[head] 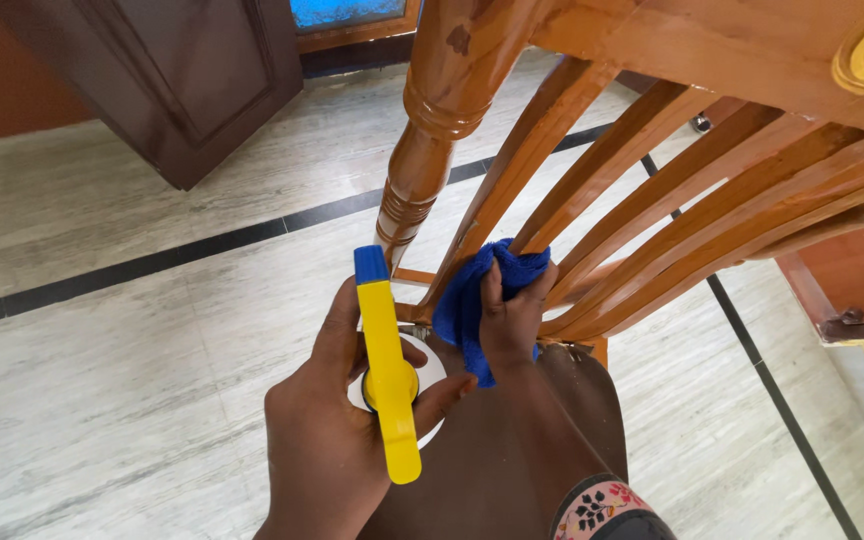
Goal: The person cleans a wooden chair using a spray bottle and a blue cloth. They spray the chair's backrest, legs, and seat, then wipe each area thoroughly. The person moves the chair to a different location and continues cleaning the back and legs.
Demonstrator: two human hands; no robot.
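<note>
The left hand [327, 440] has its fingers [340, 325] clamped round one yellow spray bottle [389, 375]. At two o'clock from it, the right hand [512, 320] has its fingers clamped on one blue cloth [464, 305], pressed against the slats of one wooden chair [592, 190].

The spray bottle [389, 375] shows only its yellow trigger top w/ blue nozzle and a sliver of white body — the rest is hidden behind the left hand [327, 440], whose wrist is cut off by the bottom edge. The right hand [512, 320] has its palm and most fingers buried in the blue cloth [464, 305], so the spot where cloth meets the wooden chair [652, 150] can't be seen. The chair's top rail runs out of frame top and right, the seat is mostly covered by the right forearm, and the dark cabinet [182, 80] is cropped at the top — the small object on the floor behind the slats is too small to tell.
</note>
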